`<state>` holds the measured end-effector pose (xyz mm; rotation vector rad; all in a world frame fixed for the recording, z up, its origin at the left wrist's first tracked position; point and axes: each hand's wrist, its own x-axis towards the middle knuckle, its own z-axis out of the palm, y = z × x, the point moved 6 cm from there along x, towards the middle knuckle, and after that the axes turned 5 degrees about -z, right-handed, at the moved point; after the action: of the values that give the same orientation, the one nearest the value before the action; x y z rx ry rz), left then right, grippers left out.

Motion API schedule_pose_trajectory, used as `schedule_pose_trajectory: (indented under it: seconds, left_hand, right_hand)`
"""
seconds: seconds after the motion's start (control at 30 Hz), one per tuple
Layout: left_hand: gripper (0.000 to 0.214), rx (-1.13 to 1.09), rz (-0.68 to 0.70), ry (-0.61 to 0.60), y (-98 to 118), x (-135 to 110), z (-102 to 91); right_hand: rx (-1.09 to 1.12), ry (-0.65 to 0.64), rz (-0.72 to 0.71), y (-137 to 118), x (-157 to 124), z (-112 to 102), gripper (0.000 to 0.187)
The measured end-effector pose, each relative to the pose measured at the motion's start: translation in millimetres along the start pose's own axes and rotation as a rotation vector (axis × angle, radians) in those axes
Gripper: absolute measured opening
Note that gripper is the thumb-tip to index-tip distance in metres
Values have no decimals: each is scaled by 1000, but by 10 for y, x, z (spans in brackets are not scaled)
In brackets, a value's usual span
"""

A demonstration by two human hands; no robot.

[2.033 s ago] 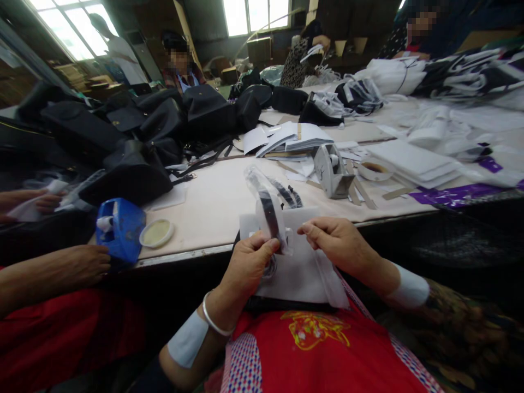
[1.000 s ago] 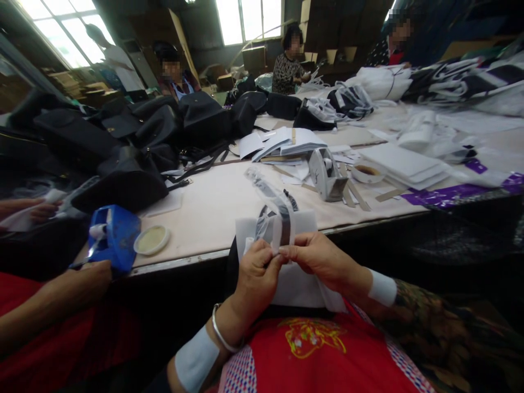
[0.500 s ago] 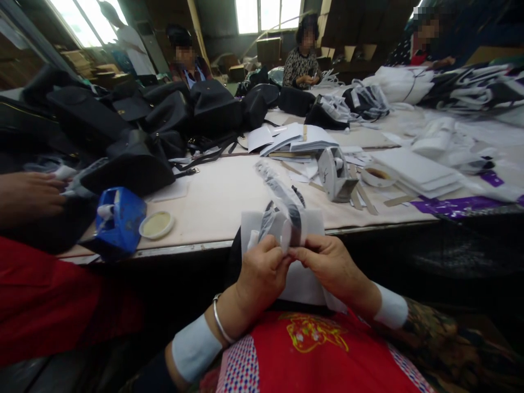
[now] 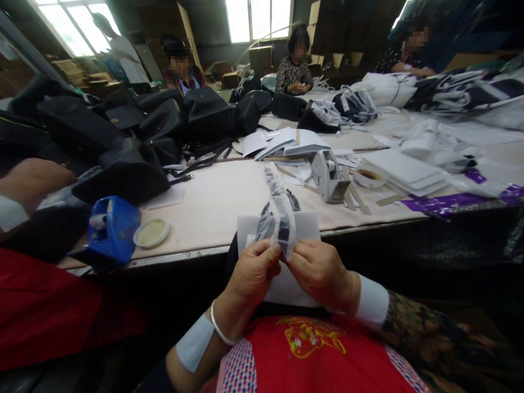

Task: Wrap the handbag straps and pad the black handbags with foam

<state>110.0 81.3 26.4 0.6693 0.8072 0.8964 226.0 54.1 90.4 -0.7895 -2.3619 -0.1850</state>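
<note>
My left hand [image 4: 254, 275] and my right hand [image 4: 321, 273] meet over my lap, both pinched on a black strap wrapped in clear plastic [image 4: 279, 215]. The wrapped strap rises from my fingertips and leans toward the table. A white sheet [image 4: 295, 286] lies under both hands on my lap, on top of something dark. My fingers are curled tight around the lower end of the strap.
A long work table [image 4: 213, 202] holds a pile of black bags [image 4: 135, 136], a blue tape dispenser [image 4: 112, 229], a small round lid [image 4: 151, 232], a grey tape dispenser [image 4: 327, 177] and stacks of white sheets [image 4: 405, 169]. A neighbour in red sits at my left [image 4: 45, 305]. Other people work at the far end.
The loose white strip that stood between my fingers is now folded down against the strap. My hands have closed together. The neighbour's hand has left the blue dispenser and moved back.
</note>
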Motion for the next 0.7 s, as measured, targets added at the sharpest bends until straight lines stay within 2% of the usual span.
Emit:
schedule_pose_trajectory:
  seconds: [0.1,0.23,0.3,0.33,0.37,0.43,0.5,0.57,0.7]
  left_hand:
    - [31,217,57,34,64,-45,-17]
    - [25,616,295,61,268,-148,75]
    - [20,684,407,91,339,-186,127]
    - [19,674,420,110,345,-187,131]
    - [19,630,397,123,327,-175,120]
    - [22,451,266,110,230,-124,68]
    - [27,221,102,54,104,-78,22]
    - [30,54,-1,-18,36,-62,4]
    - [32,-37,-102,-118,34,-66,-5]
  right_hand:
    - [-39,-1,-37,-22,-25,11,26]
    - [-53,13,-35,-19,-54,16,33]
    - [-53,22,-38,-25,-60,19,35]
    - [-48,21,-38,-29,-60,22,34]
    - [-38,17,-36,-31,-61,27,33]
    - [-9,7,-25,-31,-61,32,29]
    - [17,10,-10,-22,-62,24,27]
    - [34,16,-3,-12,-62,11,27]
    - [84,4,-45,-15,-49,27,27]
